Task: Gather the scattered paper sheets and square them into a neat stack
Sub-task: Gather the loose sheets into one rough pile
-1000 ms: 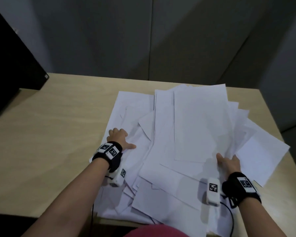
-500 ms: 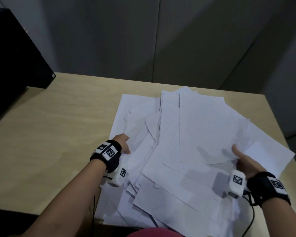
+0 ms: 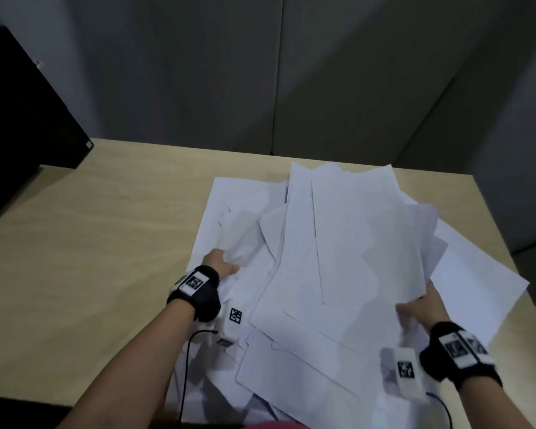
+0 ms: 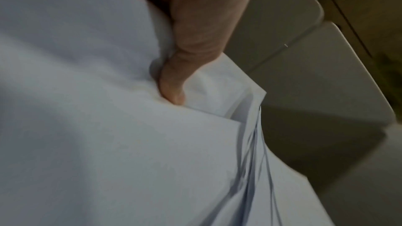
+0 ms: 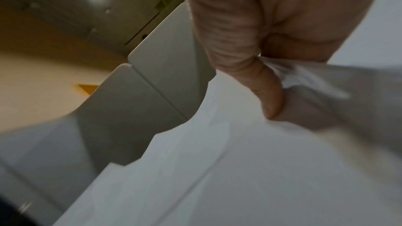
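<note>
Pale wooden table [image 3: 90, 243], grey panelled wall [image 3: 338, 72] behind, dark cabinet [image 3: 19, 113] at far left.

Nearest edge: paper sheets [image 3: 338, 243] overhung the near table edge, lowest ones cut off by the frame; how many, could not tell. Pile lay fanned over the right half of the table, corners pointing every way.

Change over the last second: the right hand [image 3: 427, 305], which had lain flat on top of the pile, had swung out to the right margin and come up under the edges. The left hand [image 3: 218, 263] had gone from spread on top to tucked in at the left margin. Sheets at right had lifted and bunched inward; one low sheet [image 3: 483, 274] at far right lay outside the bundle.

Grips: left wrist view showed the thumb pressed down on several layered sheets, a pinch. Right wrist view showed the same, thumb clamping crumpled edges against the fingers.

Judged: gathering phase under way, both sides drawn toward the centre; squaring not begun.

Hard to read: fingers of both hands hidden beneath paper; wrist views blurred; sheet count in either pinch unknowable. Whether the far-right sheet was caught from below, could not tell.
</note>
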`<state>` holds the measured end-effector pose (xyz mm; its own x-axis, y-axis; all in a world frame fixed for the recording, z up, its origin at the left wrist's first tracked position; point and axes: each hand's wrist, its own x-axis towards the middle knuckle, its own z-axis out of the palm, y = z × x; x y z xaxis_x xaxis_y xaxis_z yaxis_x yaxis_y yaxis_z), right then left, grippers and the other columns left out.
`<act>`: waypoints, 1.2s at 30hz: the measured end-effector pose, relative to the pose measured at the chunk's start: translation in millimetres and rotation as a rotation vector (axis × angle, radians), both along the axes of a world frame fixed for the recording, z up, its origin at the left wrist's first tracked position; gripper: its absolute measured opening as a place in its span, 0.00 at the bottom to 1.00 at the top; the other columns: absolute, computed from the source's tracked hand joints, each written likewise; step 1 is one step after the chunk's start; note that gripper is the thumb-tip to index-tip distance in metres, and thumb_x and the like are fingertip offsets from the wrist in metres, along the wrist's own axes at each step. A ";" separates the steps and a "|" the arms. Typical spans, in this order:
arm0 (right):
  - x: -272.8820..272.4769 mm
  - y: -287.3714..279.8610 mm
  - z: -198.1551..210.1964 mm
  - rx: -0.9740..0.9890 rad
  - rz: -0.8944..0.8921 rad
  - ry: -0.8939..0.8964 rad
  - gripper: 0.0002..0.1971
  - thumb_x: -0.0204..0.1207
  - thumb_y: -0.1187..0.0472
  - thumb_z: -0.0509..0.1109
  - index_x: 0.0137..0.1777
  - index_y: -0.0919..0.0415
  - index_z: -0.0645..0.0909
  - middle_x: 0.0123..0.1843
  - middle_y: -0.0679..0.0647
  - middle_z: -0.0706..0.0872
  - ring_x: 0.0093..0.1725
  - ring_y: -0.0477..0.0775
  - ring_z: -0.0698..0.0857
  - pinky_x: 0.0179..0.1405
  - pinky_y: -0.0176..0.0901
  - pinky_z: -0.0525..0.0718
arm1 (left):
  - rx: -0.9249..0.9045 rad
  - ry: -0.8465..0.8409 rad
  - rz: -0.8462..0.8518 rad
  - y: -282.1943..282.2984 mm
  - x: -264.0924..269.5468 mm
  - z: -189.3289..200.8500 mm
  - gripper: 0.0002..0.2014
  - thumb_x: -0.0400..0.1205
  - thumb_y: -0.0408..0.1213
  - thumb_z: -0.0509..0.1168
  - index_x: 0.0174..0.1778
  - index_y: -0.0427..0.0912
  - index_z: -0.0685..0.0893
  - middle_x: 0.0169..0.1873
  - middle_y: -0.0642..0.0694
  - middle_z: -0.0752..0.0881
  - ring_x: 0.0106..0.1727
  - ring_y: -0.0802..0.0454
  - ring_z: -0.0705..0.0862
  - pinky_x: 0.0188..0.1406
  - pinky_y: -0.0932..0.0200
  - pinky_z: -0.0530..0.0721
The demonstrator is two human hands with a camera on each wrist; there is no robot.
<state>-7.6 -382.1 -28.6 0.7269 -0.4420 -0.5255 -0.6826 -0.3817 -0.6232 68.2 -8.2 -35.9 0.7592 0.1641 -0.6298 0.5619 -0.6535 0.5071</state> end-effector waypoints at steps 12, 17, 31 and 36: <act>32.3 -24.8 -9.1 0.125 -0.405 -0.013 0.31 0.74 0.42 0.67 0.57 0.73 0.76 0.43 0.64 0.80 0.39 0.63 0.80 0.37 0.50 0.75 | -0.055 0.165 -0.118 -19.7 -3.3 20.4 0.43 0.77 0.52 0.67 0.80 0.33 0.54 0.80 0.38 0.62 0.80 0.41 0.65 0.76 0.52 0.66; 26.3 -15.5 -13.8 -0.041 -0.308 -0.037 0.15 0.73 0.58 0.72 0.42 0.72 0.75 0.43 0.66 0.79 0.45 0.63 0.78 0.45 0.49 0.73 | -0.037 -0.037 0.019 -38.0 0.0 21.5 0.29 0.80 0.38 0.66 0.74 0.28 0.66 0.73 0.34 0.73 0.73 0.40 0.73 0.67 0.55 0.73; -14.7 -16.2 -19.8 0.297 -0.369 0.001 0.16 0.67 0.62 0.77 0.46 0.66 0.73 0.36 0.62 0.76 0.25 0.57 0.78 0.24 0.43 0.80 | -0.360 0.251 -0.056 -34.7 -31.1 -3.9 0.30 0.68 0.46 0.67 0.64 0.32 0.78 0.63 0.33 0.83 0.56 0.39 0.83 0.53 0.51 0.81; 21.2 -22.4 -3.9 0.068 -0.469 -0.004 0.46 0.74 0.45 0.69 0.81 0.67 0.47 0.77 0.70 0.66 0.71 0.72 0.74 0.67 0.63 0.75 | -0.763 0.057 0.340 -33.9 12.5 21.3 0.12 0.80 0.24 0.61 0.59 0.33 0.77 0.56 0.38 0.80 0.48 0.42 0.83 0.37 0.57 0.86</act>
<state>13.6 -404.5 -32.6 0.4595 -0.6879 -0.5618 -0.7689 0.0084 -0.6393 80.8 -42.0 -14.6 0.7092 -0.1085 -0.6966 0.7044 0.0676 0.7066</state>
